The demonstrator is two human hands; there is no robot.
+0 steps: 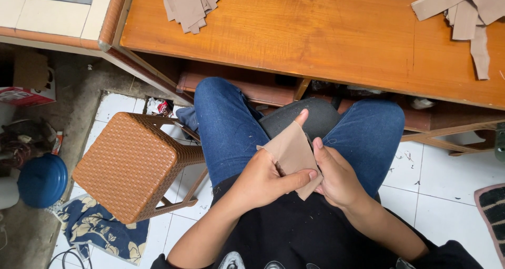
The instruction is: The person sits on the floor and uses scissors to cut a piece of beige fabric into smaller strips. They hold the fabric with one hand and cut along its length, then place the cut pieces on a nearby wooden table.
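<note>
hidden parts: lower corner of the small tan piece of cut fabric (292, 156) tucked between both hands; palms and most fingertips out of sight behind the cloth.
cut off: elbows and upper arms lost at the bottom edge; far end of the wide orange-brown wooden table (315, 37) cut by the top edge.
hard to make out: a dark slit or seam near the fabric's left edge, too small to tell which.
left hand (263, 177): fingers curled closed on the fabric's left side, thumb (300, 177) pressed flat across its lower front.
right hand (336, 177): fingers folded behind the fabric's right edge, thumb (321, 148) up against it, index finger (301, 116) poking above the top corner.
fabric position: held upright over the lap, between the blue denim knees (226, 127), below the table edge.
around, on the table: a stack of matching tan fabric pieces (189, 3) top centre; a looser heap of tan strips and pieces (465, 11) top right.
around, on the floor: a brown woven plastic stool (131, 164) just left of the left knee; a round blue plastic lid (42, 179) far left; a blue floral cloth (100, 229) under the stool's corner.
in the way: dark round seat cushion (315, 116) behind the fabric.
</note>
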